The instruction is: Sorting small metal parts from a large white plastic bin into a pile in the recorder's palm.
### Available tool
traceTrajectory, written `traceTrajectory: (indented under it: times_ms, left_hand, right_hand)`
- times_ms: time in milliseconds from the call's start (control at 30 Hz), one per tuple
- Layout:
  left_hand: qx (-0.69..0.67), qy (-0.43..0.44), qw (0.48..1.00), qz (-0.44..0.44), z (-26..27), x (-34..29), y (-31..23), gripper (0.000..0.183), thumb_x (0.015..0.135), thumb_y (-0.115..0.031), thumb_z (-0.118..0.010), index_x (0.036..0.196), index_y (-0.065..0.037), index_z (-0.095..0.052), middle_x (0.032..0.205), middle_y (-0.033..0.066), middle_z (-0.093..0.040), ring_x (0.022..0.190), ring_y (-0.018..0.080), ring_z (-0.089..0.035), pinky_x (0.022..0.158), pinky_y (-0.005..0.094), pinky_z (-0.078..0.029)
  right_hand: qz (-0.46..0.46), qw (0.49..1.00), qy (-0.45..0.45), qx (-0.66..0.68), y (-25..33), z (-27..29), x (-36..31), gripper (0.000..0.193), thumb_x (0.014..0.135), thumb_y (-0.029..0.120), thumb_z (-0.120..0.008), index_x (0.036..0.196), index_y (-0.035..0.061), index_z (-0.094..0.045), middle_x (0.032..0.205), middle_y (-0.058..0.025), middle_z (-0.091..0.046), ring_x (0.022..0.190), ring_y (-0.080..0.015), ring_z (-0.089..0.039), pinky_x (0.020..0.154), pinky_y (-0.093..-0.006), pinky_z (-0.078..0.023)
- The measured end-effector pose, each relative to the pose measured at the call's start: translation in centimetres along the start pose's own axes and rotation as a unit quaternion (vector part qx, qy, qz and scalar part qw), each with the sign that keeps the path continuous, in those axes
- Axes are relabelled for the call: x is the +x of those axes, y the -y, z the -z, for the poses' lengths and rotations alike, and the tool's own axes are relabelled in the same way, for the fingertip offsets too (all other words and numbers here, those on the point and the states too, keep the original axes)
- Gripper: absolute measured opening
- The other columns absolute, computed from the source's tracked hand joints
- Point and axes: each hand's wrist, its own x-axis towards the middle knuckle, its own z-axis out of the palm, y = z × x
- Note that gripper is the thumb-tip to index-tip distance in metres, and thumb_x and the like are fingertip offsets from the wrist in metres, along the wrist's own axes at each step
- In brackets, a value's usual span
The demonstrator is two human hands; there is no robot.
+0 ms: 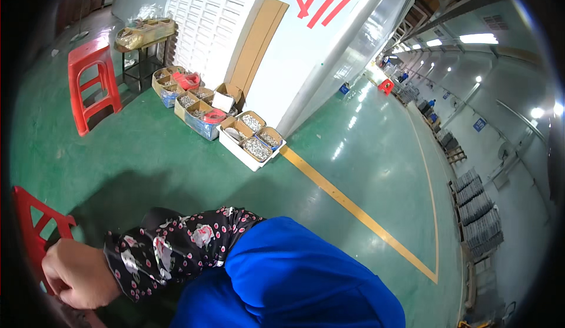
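My right hand (79, 274) is at the lower left, its arm bent across in front of me in a black flowered sleeve cover (176, 245) below a blue sleeve (300, 275). The fingers are curled closed at a red plastic stool (38, 219), and seem to grip it. Part of the stool is cut off by the dark rim of the view and hidden behind the hand. My left hand does not show.
Another red stool (94, 83) stands at the upper left, near a small loaded table (144, 36). Cartons of small metal parts (197, 110) and a white tray (250, 160) line the wall. A yellow line (353, 207) crosses the green floor. Stacked grey parts (477, 213) stand far right.
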Motion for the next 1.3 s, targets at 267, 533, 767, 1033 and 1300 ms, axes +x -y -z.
traceTrajectory:
  times_ms: [267, 533, 767, 1033, 1300]
  left_hand:
    - [0.464, 0.277, 0.840, 0.055, 9.2, 9.2, -3.2, 0.041, 0.089, -0.024, -0.056, 0.120, -0.002, -0.043, 0.119, 0.0135, -0.050, 0.103, 0.0203, -0.050, 0.091, 0.0254, -0.039]
    - [0.350, 0.312, 0.878, 0.097, 6.2, 6.8, 0.9, 0.057, 0.086, -0.010, -0.061, 0.131, 0.003, -0.029, 0.127, 0.0148, -0.047, 0.114, 0.0200, -0.049, 0.095, 0.0294, -0.039]
    - [0.292, 0.429, 0.852, 0.069, 7.6, 8.8, 1.3, 0.056, 0.083, -0.008, -0.060, 0.130, 0.004, -0.032, 0.123, 0.0148, -0.048, 0.111, 0.0208, -0.051, 0.092, 0.0308, -0.041]
    - [0.410, 0.257, 0.871, 0.082, 11.2, 9.0, 2.9, 0.036, 0.084, -0.008, -0.055, 0.118, 0.001, -0.047, 0.106, 0.0082, -0.058, 0.087, 0.0132, -0.056, 0.074, 0.0238, -0.047]
    - [0.046, 0.095, 0.954, 0.282, 4.0, 3.8, 0.1, 0.017, 0.094, -0.014, -0.041, 0.099, -0.005, -0.054, 0.078, 0.0041, -0.054, 0.057, 0.0119, -0.044, 0.052, 0.0217, -0.037]
  right_hand:
    - [0.012, 0.965, -0.031, -0.260, -1.2, -5.0, 3.3, 0.008, 0.056, 0.007, -0.062, 0.061, 0.0014, -0.059, 0.064, -0.0146, -0.057, 0.067, -0.0321, -0.060, 0.059, -0.0398, -0.047]
    - [-0.070, 0.911, -0.076, -0.399, -1.6, -4.1, 1.4, 0.010, 0.053, 0.010, -0.062, 0.056, 0.0024, -0.057, 0.065, -0.0155, -0.060, 0.068, -0.0311, -0.061, 0.058, -0.0396, -0.047]
    - [-0.074, 0.937, -0.170, -0.295, -1.7, -4.8, 2.4, 0.006, 0.058, 0.004, -0.060, 0.063, 0.0007, -0.058, 0.067, -0.0170, -0.059, 0.070, -0.0343, -0.060, 0.058, -0.0398, -0.046]
    - [-0.093, 0.978, -0.070, -0.171, -0.1, -3.4, 2.2, 0.007, 0.060, 0.001, -0.060, 0.067, 0.0018, -0.061, 0.066, -0.0136, -0.062, 0.069, -0.0309, -0.063, 0.060, -0.0391, -0.048]
    - [-0.116, 0.989, -0.051, -0.072, 1.8, -1.9, 1.7, 0.007, 0.065, 0.001, -0.057, 0.071, 0.0008, -0.061, 0.069, -0.0138, -0.063, 0.069, -0.0291, -0.063, 0.061, -0.0373, -0.048]
